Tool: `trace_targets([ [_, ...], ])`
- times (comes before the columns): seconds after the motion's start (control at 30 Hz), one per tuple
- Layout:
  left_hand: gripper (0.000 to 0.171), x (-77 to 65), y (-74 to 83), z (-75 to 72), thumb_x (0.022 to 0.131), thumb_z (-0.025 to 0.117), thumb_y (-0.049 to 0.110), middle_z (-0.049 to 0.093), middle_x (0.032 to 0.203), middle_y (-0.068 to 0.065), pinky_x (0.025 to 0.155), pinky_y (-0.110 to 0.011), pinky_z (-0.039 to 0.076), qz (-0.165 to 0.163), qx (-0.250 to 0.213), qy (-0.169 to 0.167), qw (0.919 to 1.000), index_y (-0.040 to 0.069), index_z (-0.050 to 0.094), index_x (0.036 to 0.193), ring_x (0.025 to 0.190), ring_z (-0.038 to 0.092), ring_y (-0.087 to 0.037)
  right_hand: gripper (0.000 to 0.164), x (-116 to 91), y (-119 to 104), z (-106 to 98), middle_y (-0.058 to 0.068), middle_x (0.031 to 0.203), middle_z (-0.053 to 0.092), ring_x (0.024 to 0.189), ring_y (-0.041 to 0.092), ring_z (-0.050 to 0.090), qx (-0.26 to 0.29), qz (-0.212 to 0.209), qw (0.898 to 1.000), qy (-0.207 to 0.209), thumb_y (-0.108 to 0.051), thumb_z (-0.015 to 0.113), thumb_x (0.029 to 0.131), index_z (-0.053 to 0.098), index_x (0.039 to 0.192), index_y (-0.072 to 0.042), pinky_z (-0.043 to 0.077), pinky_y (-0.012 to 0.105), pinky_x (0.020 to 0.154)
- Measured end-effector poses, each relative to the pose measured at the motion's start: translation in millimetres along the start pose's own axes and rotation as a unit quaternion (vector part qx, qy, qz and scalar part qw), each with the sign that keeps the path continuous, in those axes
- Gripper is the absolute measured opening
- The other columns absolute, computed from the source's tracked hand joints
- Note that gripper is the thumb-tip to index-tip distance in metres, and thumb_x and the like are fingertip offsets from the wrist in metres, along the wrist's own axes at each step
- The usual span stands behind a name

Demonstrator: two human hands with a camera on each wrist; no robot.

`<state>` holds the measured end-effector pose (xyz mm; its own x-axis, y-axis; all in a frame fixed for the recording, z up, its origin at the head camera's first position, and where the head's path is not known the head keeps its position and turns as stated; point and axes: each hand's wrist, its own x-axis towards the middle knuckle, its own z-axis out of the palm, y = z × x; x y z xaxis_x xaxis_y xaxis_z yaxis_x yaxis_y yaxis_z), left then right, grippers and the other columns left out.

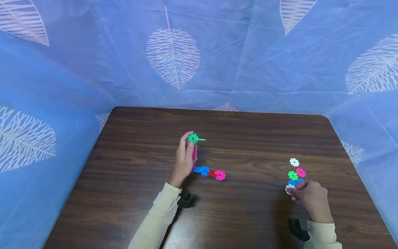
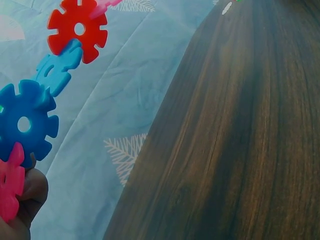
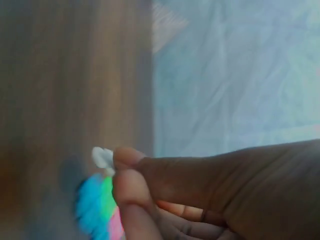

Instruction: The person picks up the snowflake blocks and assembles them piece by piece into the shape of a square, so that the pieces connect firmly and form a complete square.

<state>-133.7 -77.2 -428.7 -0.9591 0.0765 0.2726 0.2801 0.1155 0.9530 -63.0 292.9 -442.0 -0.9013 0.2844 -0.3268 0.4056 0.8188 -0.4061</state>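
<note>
My left hand (image 1: 184, 162) grips a chain of interlocking snowflake discs at the left of the table. A green disc (image 1: 190, 139) tops the chain, with another green disc seen edge-on beside it. In the left wrist view, a pink disc (image 2: 10, 192) lies against my fingers, joined to a blue disc (image 2: 42, 125), a lighter blue disc (image 2: 61, 80) and a red disc (image 2: 60, 22). At the right, my right hand (image 1: 315, 200) pinches a white disc (image 3: 101, 157) between thumb and finger, over the loose discs. Its fingers partly hide that disc.
Beyond my right hand lie a loose white disc (image 1: 291, 162), a pink disc (image 1: 303, 172), a green disc (image 1: 290, 176) and blue discs (image 1: 291, 182). The dark wooden table (image 1: 248, 145) meets a blue leaf-patterned cloth (image 1: 224, 62) at its back and sides.
</note>
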Motion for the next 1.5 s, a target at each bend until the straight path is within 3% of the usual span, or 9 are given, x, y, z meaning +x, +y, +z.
trace_targets([
  [0.13, 0.037, 1.7, -9.7, 0.5, 0.103, 0.031, 0.009, 0.048, 0.076, -0.020, 0.041, -0.019, 0.038, -0.005, -0.003, 0.002, 1.0000, 0.004, 0.032, 0.139, 0.047, 0.039, -0.007, 0.023, 6, -25, -7, 0.003, 0.061, 0.066, 0.053, 0.011, 0.055, 0.014, -0.084, 0.996, 0.036, -0.018, 0.067, 0.086, 0.060, 0.085, 0.004, 0.036, 0.028, 0.049],
  [0.27, 0.037, 3.4, -26.4, 2.5, 0.104, 0.032, 0.013, 0.048, 0.076, -0.018, 0.040, -0.021, 0.037, -0.011, -0.009, 0.001, 0.9999, 0.012, 0.032, 0.141, 0.046, 0.039, -0.009, 0.024, 17, -54, -8, 0.009, 0.073, 0.067, 0.054, 0.007, 0.059, 0.083, -0.154, 0.983, 0.052, -0.017, 0.065, 0.089, 0.057, 0.095, 0.004, 0.046, 0.024, 0.048],
  [0.37, 0.036, 3.1, -30.3, 3.6, 0.104, 0.033, 0.016, 0.048, 0.075, -0.014, 0.040, -0.021, 0.037, -0.001, -0.011, 0.005, 0.9999, 0.016, 0.033, 0.140, 0.046, 0.040, -0.011, 0.027, 26, -77, -4, 0.016, 0.082, 0.066, 0.057, 0.004, 0.063, 0.174, -0.208, 0.962, 0.029, -0.011, 0.063, 0.090, 0.054, 0.107, 0.007, 0.054, 0.024, 0.054],
  [0.5, 0.035, 2.3, -31.2, 5.8, 0.104, 0.032, 0.019, 0.047, 0.074, -0.013, 0.039, -0.022, 0.036, 0.009, -0.016, 0.006, 0.9998, 0.017, 0.034, 0.140, 0.045, 0.040, -0.012, 0.031, 34, -107, 7, 0.022, 0.090, 0.063, 0.063, 0.006, 0.066, 0.277, -0.263, 0.924, -0.018, -0.006, 0.061, 0.091, 0.054, 0.115, 0.011, 0.057, 0.025, 0.060],
  [0.7, 0.037, 1.4, -29.2, 9.2, 0.104, 0.031, 0.015, 0.046, 0.075, -0.016, 0.041, -0.021, 0.035, -0.011, -0.022, -0.012, 0.9996, 0.013, 0.032, 0.141, 0.046, 0.039, -0.010, 0.026, 39, -147, 28, 0.024, 0.091, 0.060, 0.065, 0.006, 0.066, 0.352, -0.295, 0.886, -0.062, -0.006, 0.061, 0.091, 0.056, 0.109, 0.012, 0.058, 0.030, 0.064],
  [1.0, 0.036, -0.3, -0.5, 11.5, 0.103, 0.031, 0.008, 0.048, 0.075, -0.025, 0.043, -0.019, 0.036, -0.007, -0.008, -0.014, 0.9999, 0.004, 0.033, 0.138, 0.047, 0.039, -0.008, 0.024, 27, -182, 47, 0.016, 0.090, 0.060, 0.063, 0.007, 0.061, 0.407, -0.323, 0.853, -0.057, -0.005, 0.062, 0.090, 0.058, 0.109, 0.009, 0.054, 0.024, 0.062],
  [1.1, 0.035, -0.4, 1.8, 12.4, 0.103, 0.030, 0.007, 0.048, 0.075, -0.024, 0.042, -0.019, 0.036, -0.008, -0.012, -0.011, 0.9998, 0.004, 0.033, 0.138, 0.047, 0.039, -0.009, 0.024, 22, -189, 47, 0.020, 0.091, 0.060, 0.062, 0.007, 0.059, 0.413, -0.328, 0.848, -0.052, -0.005, 0.062, 0.090, 0.059, 0.109, 0.009, 0.053, 0.021, 0.061],
  [1.5, 0.035, -0.3, 2.4, 15.5, 0.103, 0.031, 0.008, 0.048, 0.076, -0.019, 0.044, -0.018, 0.037, -0.011, -0.012, -0.014, 0.9998, 0.005, 0.035, 0.137, 0.049, 0.040, -0.012, 0.024, 21, -197, 52, 0.026, 0.091, 0.061, 0.061, 0.007, 0.059, 0.411, -0.325, 0.851, -0.044, -0.006, 0.062, 0.090, 0.059, 0.109, 0.009, 0.053, 0.020, 0.061],
])
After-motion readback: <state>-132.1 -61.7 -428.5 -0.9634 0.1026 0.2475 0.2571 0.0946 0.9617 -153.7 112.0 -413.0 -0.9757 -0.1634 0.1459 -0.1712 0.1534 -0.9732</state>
